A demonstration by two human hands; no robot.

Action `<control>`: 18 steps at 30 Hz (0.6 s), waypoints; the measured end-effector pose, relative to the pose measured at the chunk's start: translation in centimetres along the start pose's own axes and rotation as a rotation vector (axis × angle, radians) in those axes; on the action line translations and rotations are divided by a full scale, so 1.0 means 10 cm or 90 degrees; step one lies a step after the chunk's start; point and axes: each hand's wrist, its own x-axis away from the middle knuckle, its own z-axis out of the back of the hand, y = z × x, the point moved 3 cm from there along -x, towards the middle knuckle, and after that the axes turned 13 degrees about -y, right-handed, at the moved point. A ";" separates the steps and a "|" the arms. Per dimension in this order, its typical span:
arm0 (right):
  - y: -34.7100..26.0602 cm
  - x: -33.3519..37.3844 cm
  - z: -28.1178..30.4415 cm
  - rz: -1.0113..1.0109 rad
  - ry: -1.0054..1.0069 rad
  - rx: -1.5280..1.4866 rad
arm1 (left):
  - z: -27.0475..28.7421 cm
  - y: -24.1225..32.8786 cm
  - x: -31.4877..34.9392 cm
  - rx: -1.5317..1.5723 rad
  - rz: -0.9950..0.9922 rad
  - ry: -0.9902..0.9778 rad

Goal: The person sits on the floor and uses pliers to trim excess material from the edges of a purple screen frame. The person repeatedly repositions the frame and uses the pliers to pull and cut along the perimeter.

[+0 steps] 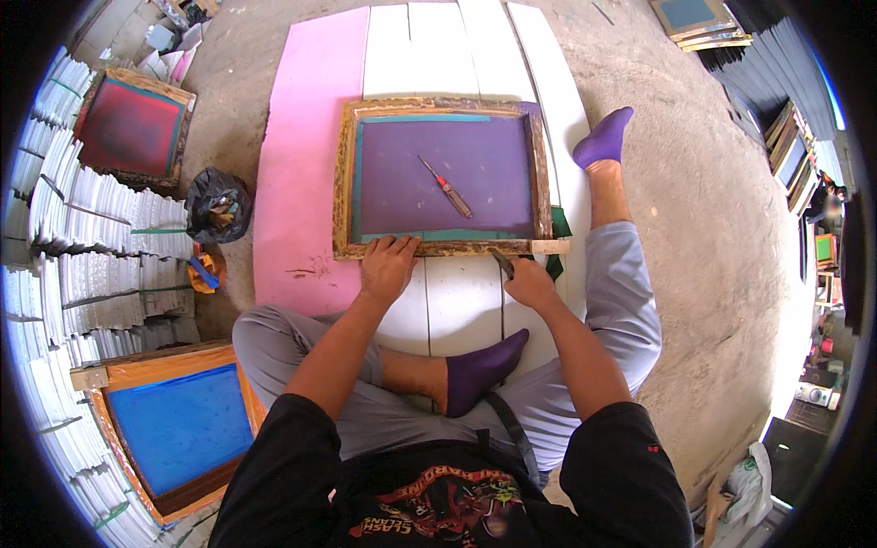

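Observation:
A wooden screen printing frame (343,183) with purple mesh (393,164) lies flat in front of me. My left hand (388,267) grips its near rail, fingers curled over the wood left of the middle. Below that same rail, toward the right corner, my right hand (532,285) is closed round a dark tool (502,264); its tip reaches the wood and its exact kind is unclear. A pale wood piece (550,247) sits at the frame's near right corner. On the mesh rests a screwdriver-like tool (446,189) with a red-and-brown handle and thin shaft.
Pink and white boards (306,164) lie under the frame. To the left are a black bag (217,205), a red-mesh frame (128,128), a blue-mesh frame (183,425) and bundled white stacks (100,205). My purple-socked feet (489,370) rest around the boards. More frames (694,18) stand far right.

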 end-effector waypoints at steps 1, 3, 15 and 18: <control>0.06 -0.03 -0.01 0.010 -0.025 -0.032 | 0.01 0.01 0.00 0.000 0.000 0.002; 0.04 -0.02 0.09 0.005 -0.119 -0.137 | 0.03 0.01 0.02 -0.001 0.006 0.003; 0.01 0.13 0.13 0.083 -0.181 -0.305 | 0.00 -0.01 -0.01 0.033 0.027 -0.055; -0.42 0.27 0.11 0.101 -0.192 -0.289 | 0.23 0.03 0.05 0.050 0.024 -0.038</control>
